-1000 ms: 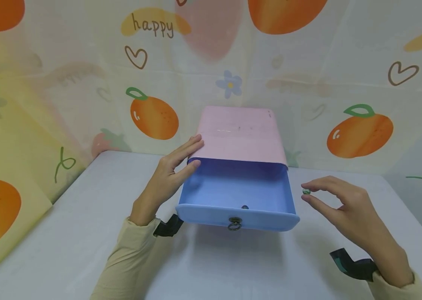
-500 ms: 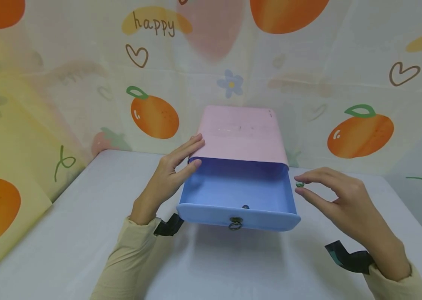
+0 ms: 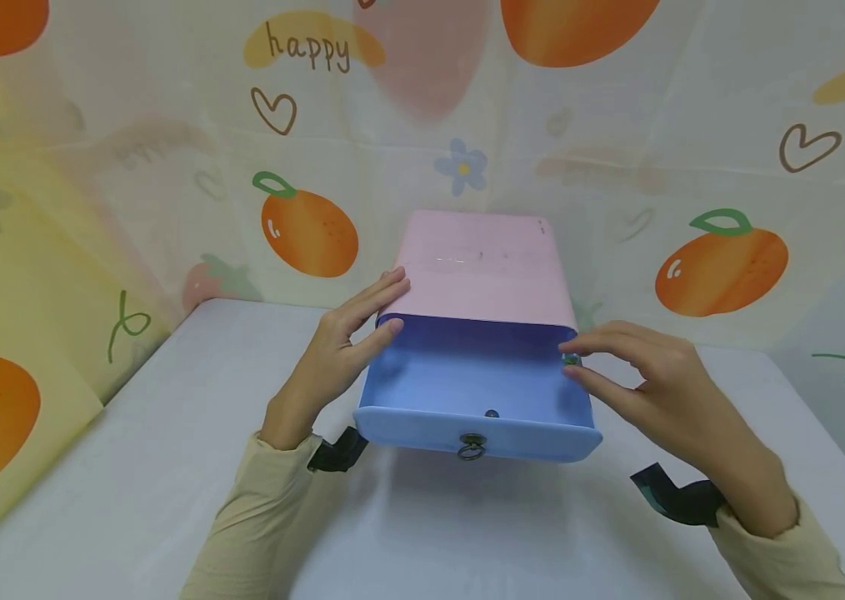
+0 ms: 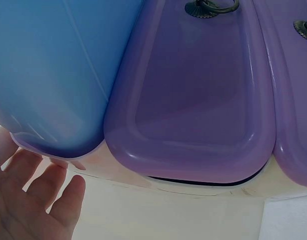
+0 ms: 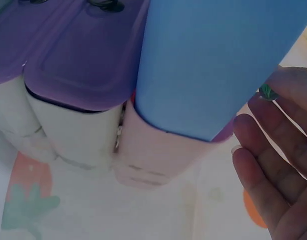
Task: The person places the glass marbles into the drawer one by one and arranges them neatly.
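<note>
A pink drawer cabinet [image 3: 482, 271] stands with its blue top drawer [image 3: 415, 427] pulled out. My left hand [image 3: 328, 346] rests on the cabinet's left side, fingers extended along the pink top edge and the thumb near the drawer opening. Between thumb and fingertips my right hand [image 3: 666, 387] pinches a clear marble with green inside [image 3: 571, 360], level with the drawer's right wall. In the right wrist view that marble [image 5: 267, 92] shows between the fingertips. Another small dark marble [image 3: 492, 413] lies in the drawer, close behind its front panel.
A metal ring pull [image 3: 471, 448] hangs on the drawer's front. Below the blue drawer, the wrist views show purple drawers [image 4: 193, 100] with similar pulls, shut. A white cloth [image 3: 130, 467] covers the table, and a fruit-printed cloth [image 3: 512, 117] hangs behind.
My right hand has moved left and slightly up with the marble, from beside the drawer to its right edge. The left hand, the drawer and the marble inside it stay put.
</note>
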`<state>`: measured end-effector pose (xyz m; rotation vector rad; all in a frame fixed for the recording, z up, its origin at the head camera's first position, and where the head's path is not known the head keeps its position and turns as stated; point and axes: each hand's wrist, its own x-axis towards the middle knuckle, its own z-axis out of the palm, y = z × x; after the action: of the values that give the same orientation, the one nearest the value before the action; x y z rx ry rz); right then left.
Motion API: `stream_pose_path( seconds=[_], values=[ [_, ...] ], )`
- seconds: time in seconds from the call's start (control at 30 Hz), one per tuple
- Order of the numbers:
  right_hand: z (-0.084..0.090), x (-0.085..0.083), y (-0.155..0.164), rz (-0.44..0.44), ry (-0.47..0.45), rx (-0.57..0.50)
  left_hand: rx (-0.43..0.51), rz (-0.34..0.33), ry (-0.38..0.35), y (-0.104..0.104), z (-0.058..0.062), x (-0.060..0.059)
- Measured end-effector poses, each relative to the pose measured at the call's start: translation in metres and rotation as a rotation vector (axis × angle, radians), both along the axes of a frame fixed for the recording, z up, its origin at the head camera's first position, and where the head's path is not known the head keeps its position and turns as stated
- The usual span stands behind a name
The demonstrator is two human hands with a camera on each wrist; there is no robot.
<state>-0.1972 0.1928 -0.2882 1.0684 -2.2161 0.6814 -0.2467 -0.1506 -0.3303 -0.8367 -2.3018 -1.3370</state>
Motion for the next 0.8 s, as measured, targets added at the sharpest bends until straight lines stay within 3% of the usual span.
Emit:
stream_pose_path(
  seconds=[0.43,0.8],
  values=[
    [0.006,-0.01,-0.02,0.113,-0.012,0.074,-0.013,0.005,0.008,-0.001,0.0,0.0],
    [0.004,-0.018,-0.029,0.079,-0.107,0.178,-0.011,0.005,0.007,-0.001,-0.001,-0.001]
  ],
)
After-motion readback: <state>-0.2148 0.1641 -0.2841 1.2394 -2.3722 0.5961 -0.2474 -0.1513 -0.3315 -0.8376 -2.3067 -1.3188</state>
